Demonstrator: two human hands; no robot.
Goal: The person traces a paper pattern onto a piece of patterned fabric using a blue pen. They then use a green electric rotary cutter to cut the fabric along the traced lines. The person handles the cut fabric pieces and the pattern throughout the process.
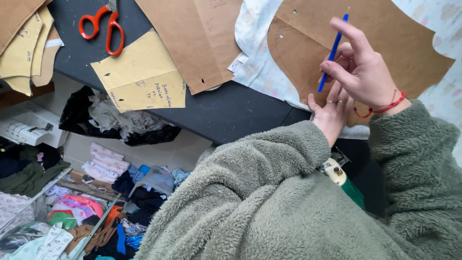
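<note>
The right hand (358, 67) held a blue pencil (333, 52) pinched between thumb and fingers, its tip pointing down toward seven o'clock and resting at the edge of a brown cardboard pattern (385, 38). The left hand (332, 113) lay partly hidden beneath the right, at about six o'clock from it, pressing flat on the lower edge of that pattern with its fingers spread and holding nothing; two rings showed on its fingers. A red string bracelet (382, 108) circled the right wrist, and both arms wore fuzzy grey-green sleeves (269, 192). The pattern sat on pale printed fabric (257, 53), which was spread over a dark table (226, 110). At nine o'clock from the hands, more brown cardboard pieces (197, 38) overlapped the fabric's edge, and farther that way lay a yellow paper pattern (142, 72) with handwriting on it. Orange-handled scissors (103, 26) rested at ten o'clock, well apart from the hands, with a stack of yellow pattern pieces (24, 48) at the far edge. Below the table's edge, at seven to eight o'clock, folded clothes (103, 163) and fabric scraps filled shelves.
</note>
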